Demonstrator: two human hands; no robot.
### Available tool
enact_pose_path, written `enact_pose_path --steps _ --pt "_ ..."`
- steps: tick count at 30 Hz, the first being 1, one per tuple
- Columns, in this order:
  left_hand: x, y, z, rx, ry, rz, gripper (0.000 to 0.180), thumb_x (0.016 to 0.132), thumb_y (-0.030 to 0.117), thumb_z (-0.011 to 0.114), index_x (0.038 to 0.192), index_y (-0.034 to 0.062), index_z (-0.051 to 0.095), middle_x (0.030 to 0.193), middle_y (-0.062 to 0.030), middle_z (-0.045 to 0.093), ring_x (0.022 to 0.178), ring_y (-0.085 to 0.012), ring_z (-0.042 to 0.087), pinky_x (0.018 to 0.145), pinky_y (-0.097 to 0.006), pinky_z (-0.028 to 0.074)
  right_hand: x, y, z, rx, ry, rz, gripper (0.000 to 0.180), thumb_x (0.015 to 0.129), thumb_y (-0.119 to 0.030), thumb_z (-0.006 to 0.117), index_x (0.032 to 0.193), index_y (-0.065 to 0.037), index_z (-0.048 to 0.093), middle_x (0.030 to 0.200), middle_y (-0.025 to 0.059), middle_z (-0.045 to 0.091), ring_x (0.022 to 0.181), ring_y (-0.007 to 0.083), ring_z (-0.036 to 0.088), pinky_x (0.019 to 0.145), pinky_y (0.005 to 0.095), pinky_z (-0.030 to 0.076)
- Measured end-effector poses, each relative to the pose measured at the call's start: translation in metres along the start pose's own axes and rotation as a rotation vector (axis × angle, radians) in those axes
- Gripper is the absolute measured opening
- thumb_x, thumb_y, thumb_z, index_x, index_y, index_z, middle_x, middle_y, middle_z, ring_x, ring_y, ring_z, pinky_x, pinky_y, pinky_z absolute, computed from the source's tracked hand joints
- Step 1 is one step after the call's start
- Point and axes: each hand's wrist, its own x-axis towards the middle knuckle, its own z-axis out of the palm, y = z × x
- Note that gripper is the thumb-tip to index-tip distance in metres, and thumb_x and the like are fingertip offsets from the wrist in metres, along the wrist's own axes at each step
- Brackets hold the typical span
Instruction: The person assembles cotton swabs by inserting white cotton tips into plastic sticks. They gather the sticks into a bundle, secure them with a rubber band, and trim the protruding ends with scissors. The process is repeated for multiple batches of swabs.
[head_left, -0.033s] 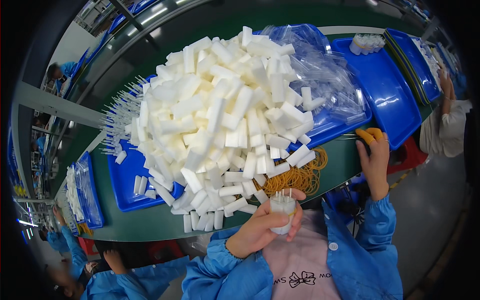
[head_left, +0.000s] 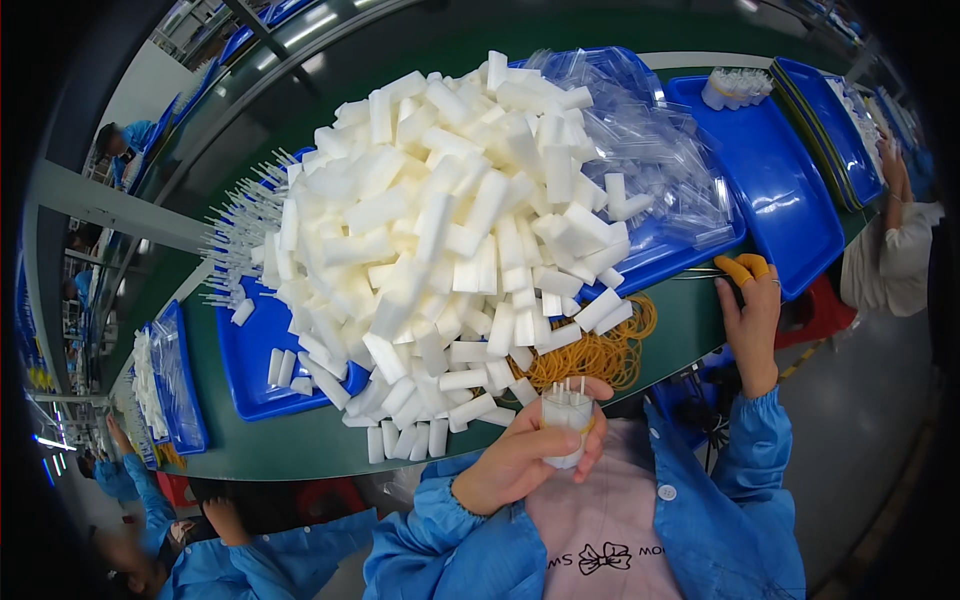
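Observation:
My left hand is wrapped round a bundle of clear tubes with white filling. Thin white rods stick up from the tubes, and a yellow rubber band circles them. I have it in front of my chest, at the table's near edge. Over at the right, my right hand rests at the table edge with thumb and fingers apart. Yellow finger cots cover two of its fingers. A thin metal tool lies by those fingertips; its far end is hidden. Loose yellow rubber bands lie between my hands.
A tall heap of white foam pieces covers the middle. Clear plastic tubes fill a blue tray behind it. Another blue tray holds a banded bundle. White-tipped rods bristle at left. Co-workers sit on both sides.

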Motion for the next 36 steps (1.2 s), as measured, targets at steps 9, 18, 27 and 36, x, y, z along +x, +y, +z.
enact_pose_path --steps 9,18,27,36 --pt "-0.003 0.001 0.0 0.031 0.005 0.002 0.055 0.073 0.008 0.063 0.124 0.0067 0.041 0.083 -0.0082 0.051 0.071 -0.0181 0.053 0.058 -0.031 0.044 -0.023 -0.004 -0.01 0.187 -0.071 0.09 0.024 0.078 -0.002 0.064 0.102 -0.003 0.06 0.094 0.011 0.058 0.082 0.0304 0.054 0.073 0.0371 0.042" --pt "0.001 -0.008 -0.006 -0.09 -0.036 0.029 0.055 0.073 0.016 0.065 0.122 0.0064 0.043 0.082 -0.0097 0.049 0.064 -0.0213 0.049 0.053 -0.032 0.04 -0.029 0.005 -0.012 0.224 -0.222 -0.027 0.025 0.072 -0.017 0.071 0.094 -0.009 0.063 0.094 0.0098 0.058 0.088 0.0312 0.053 0.074 0.0388 0.043" --pt "0.006 -0.011 0.003 -0.134 0.019 0.068 0.057 0.072 0.021 0.068 0.12 0.0035 0.045 0.086 -0.0116 0.049 0.071 -0.0247 0.052 0.058 -0.033 0.043 -0.036 -0.01 -0.034 0.308 -0.351 -0.047 0.026 0.069 -0.021 0.074 0.088 -0.009 0.062 0.088 0.0084 0.054 0.082 0.0291 0.049 0.073 0.0388 0.039" --pt "-0.002 -0.018 0.003 0.156 0.104 0.136 0.074 0.073 0.032 0.076 0.129 0.0009 0.04 0.111 -0.014 0.052 0.1 -0.027 0.054 0.075 -0.036 0.048 -0.034 -0.018 -0.057 0.534 -0.262 0.249 0.024 0.076 -0.007 0.068 0.099 -0.005 0.063 0.085 0.0083 0.062 0.07 0.0218 0.058 0.064 0.0312 0.046"
